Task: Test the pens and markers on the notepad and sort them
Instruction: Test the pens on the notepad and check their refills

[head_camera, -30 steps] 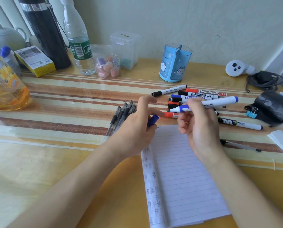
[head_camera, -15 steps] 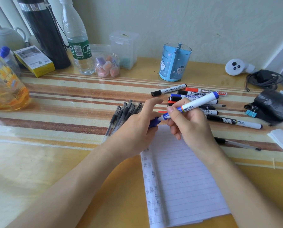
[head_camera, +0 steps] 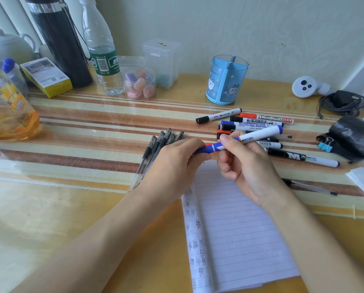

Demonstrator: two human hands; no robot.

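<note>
From the head camera: the left hand (head_camera: 172,166) pinches the blue cap (head_camera: 206,149) on one end of the blue marker (head_camera: 259,135). The right hand (head_camera: 248,168) grips its white body. They hold it over the far edge of the notepad (head_camera: 240,240), near the middle of the table (head_camera: 71,208). The cap is going on or coming off, I cannot tell which. Off means scribble next; on means sort it.

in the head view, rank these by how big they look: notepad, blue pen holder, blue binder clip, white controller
1. notepad
2. blue pen holder
3. white controller
4. blue binder clip
The notepad lies nearest the camera, which adds to its apparent size, but it clearly leads anyway.
</note>
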